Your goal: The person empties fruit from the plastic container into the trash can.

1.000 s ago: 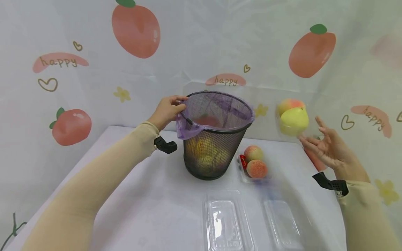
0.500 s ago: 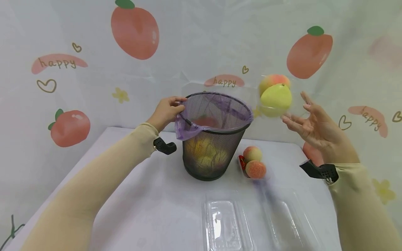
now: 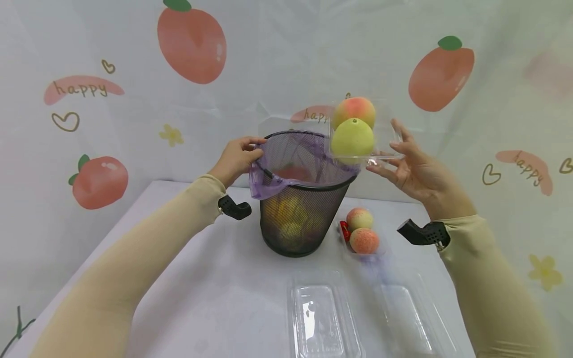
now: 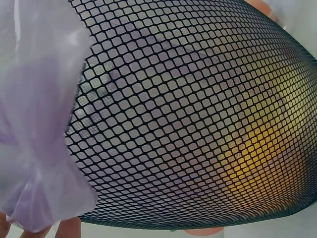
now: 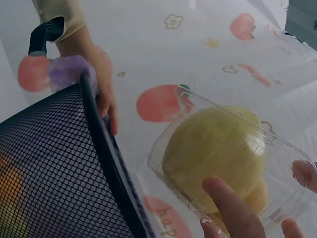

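My left hand (image 3: 237,158) grips the rim of a black mesh wastebasket (image 3: 323,209) at the near left, pinching the purple plastic bag (image 3: 268,186) that lines it. Through the mesh, yellow and reddish fruit shapes show inside. My right hand (image 3: 416,166) holds a clear plastic box (image 3: 386,157) by its right end, over the right side of the basket's mouth. In the box lie a greenish-yellow pear (image 3: 352,138) and a red-and-yellow peach (image 3: 358,107) behind it. The right wrist view shows the pear (image 5: 213,153) close up, with fingers (image 5: 233,208) against the box.
Right of the basket, two peaches (image 3: 364,241) and a red item (image 3: 344,231) sit in another clear box. Two more clear plastic boxes lie nearer me, one in the middle (image 3: 320,318) and one to the right (image 3: 409,318). A printed cloth (image 3: 277,54) hangs behind the table.
My right hand has carried the box with the pear and peach leftward and up, from the right side to the basket's mouth. The left hand and basket stay in place.
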`<action>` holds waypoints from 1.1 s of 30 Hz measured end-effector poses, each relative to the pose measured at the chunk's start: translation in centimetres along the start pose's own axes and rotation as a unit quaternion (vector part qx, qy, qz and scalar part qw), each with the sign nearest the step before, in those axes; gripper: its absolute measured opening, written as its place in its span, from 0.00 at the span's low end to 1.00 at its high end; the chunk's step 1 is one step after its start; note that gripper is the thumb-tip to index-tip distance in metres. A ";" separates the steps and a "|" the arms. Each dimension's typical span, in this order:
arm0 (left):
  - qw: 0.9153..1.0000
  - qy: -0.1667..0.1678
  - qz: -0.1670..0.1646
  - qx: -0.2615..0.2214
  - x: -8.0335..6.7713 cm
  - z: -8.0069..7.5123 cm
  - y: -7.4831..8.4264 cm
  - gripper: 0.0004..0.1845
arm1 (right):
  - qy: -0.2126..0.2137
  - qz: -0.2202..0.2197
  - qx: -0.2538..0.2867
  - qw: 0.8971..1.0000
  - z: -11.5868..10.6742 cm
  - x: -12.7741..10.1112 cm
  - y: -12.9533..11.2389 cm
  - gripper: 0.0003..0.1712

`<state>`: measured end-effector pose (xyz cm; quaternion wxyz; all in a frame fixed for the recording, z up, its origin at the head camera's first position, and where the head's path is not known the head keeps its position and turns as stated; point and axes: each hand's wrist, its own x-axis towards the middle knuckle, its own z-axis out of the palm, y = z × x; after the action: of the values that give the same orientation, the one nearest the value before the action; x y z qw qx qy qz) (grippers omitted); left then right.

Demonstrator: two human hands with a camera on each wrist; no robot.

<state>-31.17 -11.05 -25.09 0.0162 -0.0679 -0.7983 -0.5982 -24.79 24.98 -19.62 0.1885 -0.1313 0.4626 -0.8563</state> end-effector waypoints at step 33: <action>1.000 -0.004 0.004 0.000 -0.1 0.0 0.0 0.23 | 0.062 0.006 -0.153 0.986 2.3 3.6 1.1 0.46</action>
<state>-31.11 -11.05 -25.06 0.0156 -0.0734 -0.7979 -0.5981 -26.92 21.14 -19.15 0.1425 -0.1022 0.5996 -0.7808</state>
